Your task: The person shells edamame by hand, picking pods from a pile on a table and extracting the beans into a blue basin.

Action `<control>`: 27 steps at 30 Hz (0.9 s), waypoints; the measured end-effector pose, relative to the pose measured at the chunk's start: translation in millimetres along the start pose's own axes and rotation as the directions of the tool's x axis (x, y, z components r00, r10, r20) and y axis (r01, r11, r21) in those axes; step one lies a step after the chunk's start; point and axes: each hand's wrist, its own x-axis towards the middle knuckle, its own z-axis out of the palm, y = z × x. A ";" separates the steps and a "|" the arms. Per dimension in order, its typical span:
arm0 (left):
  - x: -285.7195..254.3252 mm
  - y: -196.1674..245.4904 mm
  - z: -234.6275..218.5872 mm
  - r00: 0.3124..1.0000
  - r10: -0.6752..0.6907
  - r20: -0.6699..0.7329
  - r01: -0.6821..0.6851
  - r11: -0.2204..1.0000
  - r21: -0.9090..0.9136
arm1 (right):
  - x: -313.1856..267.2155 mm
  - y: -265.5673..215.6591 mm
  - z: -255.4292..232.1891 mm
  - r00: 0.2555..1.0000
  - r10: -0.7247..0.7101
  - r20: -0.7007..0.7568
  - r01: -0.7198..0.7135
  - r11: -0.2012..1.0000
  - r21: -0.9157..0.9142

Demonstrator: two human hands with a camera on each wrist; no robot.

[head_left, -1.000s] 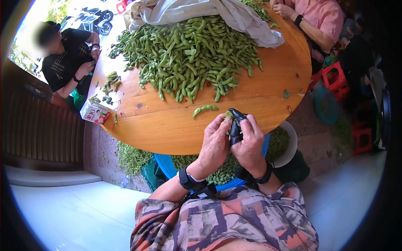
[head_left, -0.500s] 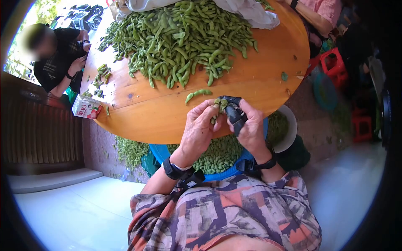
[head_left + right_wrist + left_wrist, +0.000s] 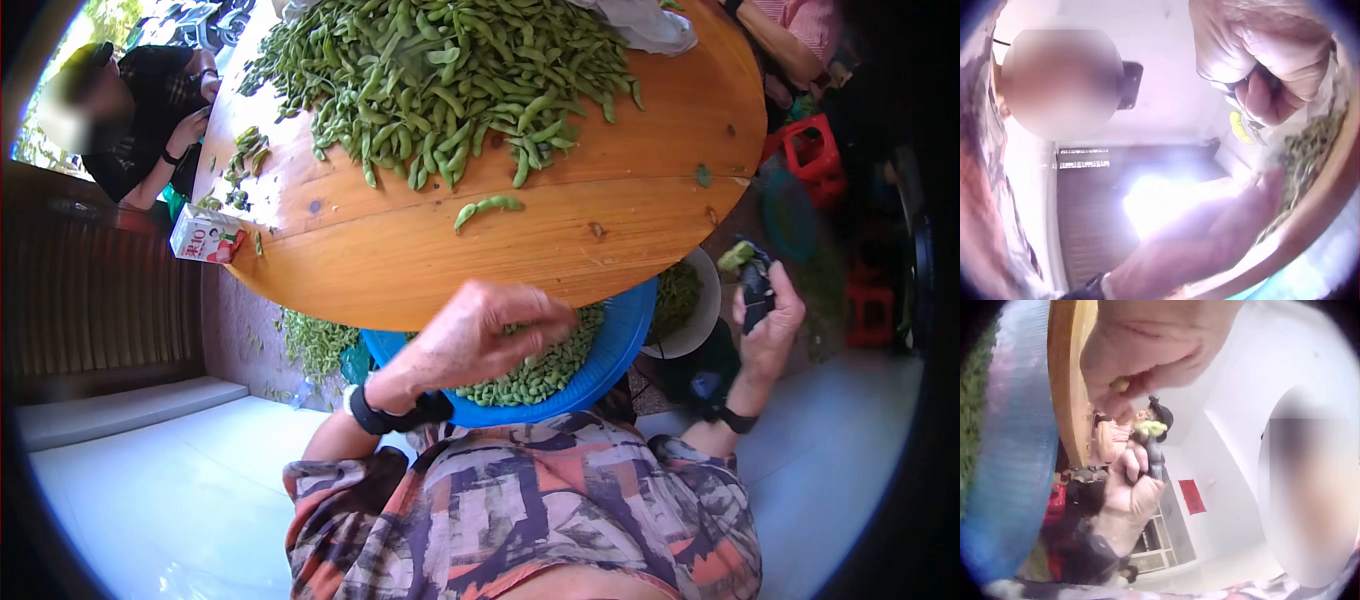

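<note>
My left hand [image 3: 490, 335] hangs over a blue basin [image 3: 625, 340] of shelled green beans, its fingers bent and blurred. A green bean [image 3: 1120, 384] shows between its fingers in the left wrist view. Out to the right, beyond the table edge, my right hand [image 3: 768, 325] grips a dark object [image 3: 757, 290], with a green pod husk [image 3: 737, 256] at its upper end. The husk [image 3: 1240, 127] also shows beside the curled fingers in the right wrist view. One pod [image 3: 488, 207] lies on the wooden table [image 3: 400, 275], in front of a large pod pile [image 3: 430, 90].
A white bucket [image 3: 700, 310] with green matter stands right of the basin, near red stools [image 3: 812, 155]. On the table's left edge are a carton [image 3: 205, 238] and loose pods [image 3: 247, 152]. One person [image 3: 145, 120] sits left, another [image 3: 790, 45] at upper right.
Both hands were together at the table edge and have parted. My right hand has moved right with the dark object and husk; my left has lowered over the basin.
</note>
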 end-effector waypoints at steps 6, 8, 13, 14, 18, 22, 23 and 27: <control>36.8 -24.2 -55.9 0.883 0.374 -0.283 0.038 0.545 0.838 | 6.6 3.8 -28.6 0.984 -0.158 -0.086 0.049 0.696 -0.716; 44.3 -33.0 -61.0 0.887 0.378 -0.265 0.033 0.519 0.854 | 5.9 -7.2 -8.2 0.989 -0.119 -0.083 0.035 0.749 -0.662; 48.2 -25.2 -58.0 0.893 0.290 -0.345 0.060 0.682 0.729 | 2.0 -20.7 68.2 0.986 -0.075 0.149 0.098 0.983 -0.154; 47.0 -19.3 -51.4 0.912 0.071 -0.404 0.112 0.905 0.411 | 1.1 -29.0 83.2 0.969 -0.065 0.237 0.066 0.998 0.006; 37.0 -11.3 -22.5 0.934 -0.203 -0.294 0.112 0.949 -0.296 | 3.7 -39.8 123.1 0.858 0.044 0.511 -0.320 0.824 0.466; 31.4 -17.7 5.2 0.907 -0.237 -0.348 0.061 0.891 -0.449 | 4.9 -36.1 134.5 0.775 0.054 0.630 -0.508 0.647 0.569; 30.2 -19.6 10.3 0.890 -0.218 -0.401 0.036 0.909 -0.416 | 4.6 -34.7 134.8 0.774 0.056 0.631 -0.509 0.647 0.567; 25.5 -24.0 20.9 0.872 -0.130 -0.471 0.008 0.968 -0.251 | 1.2 -26.5 136.2 0.799 0.021 0.601 -0.431 0.717 0.548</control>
